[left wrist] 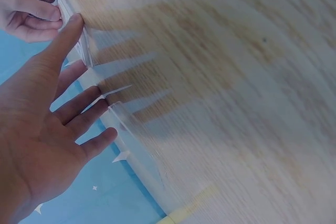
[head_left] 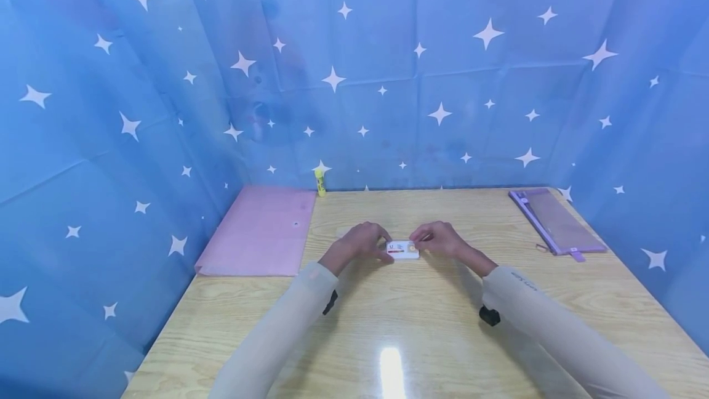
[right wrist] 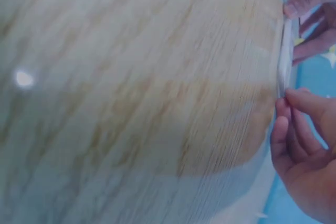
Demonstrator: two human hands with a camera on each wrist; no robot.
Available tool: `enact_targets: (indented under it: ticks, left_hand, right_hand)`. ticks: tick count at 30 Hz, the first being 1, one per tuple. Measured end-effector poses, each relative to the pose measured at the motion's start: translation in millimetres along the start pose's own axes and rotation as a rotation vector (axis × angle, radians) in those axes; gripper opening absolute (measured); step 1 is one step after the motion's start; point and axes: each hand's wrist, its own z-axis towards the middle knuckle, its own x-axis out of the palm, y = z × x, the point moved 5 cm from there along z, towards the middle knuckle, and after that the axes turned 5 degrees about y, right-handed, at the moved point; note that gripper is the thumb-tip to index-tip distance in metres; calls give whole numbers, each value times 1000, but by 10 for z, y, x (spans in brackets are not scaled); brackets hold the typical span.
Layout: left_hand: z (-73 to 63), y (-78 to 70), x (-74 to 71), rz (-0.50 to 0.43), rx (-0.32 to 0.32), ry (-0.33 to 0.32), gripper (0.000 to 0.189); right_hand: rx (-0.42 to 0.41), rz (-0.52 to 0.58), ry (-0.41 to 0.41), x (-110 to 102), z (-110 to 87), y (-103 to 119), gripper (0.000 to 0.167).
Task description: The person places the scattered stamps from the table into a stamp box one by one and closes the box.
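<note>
A small flat white card (head_left: 400, 252) with a red stripe and dark print lies between both hands, low over the wooden table, in the head view. My left hand (head_left: 361, 243) pinches its left end between thumb and index finger. In the left wrist view, the other fingers of the left hand (left wrist: 55, 114) spread out beside it. The right hand (head_left: 440, 240) pinches the opposite end with its fingertips. Edge-on in the right wrist view, the card (right wrist: 285, 59) shows as a thin pale strip, and the right hand (right wrist: 307, 140) grips its near end.
A pink translucent folder (head_left: 260, 233) lies at the table's left side. Upright by the back edge stands a yellow glue stick (head_left: 320, 183). On the right is a purple zip pouch (head_left: 565, 220). A blue starry curtain (head_left: 388, 109) encloses the wooden table (head_left: 432, 337).
</note>
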Motion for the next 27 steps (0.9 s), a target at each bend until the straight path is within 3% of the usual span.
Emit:
enact_targets:
  ticks: [16,27]
  left_hand:
    - [2,0,-13,8,6,9,58]
    - [-4,-6,-22,13,10,10,58]
  right_hand:
    - [56,5,-9,-9,15,2,14]
    - [47,-9,1,-19,43,23,17]
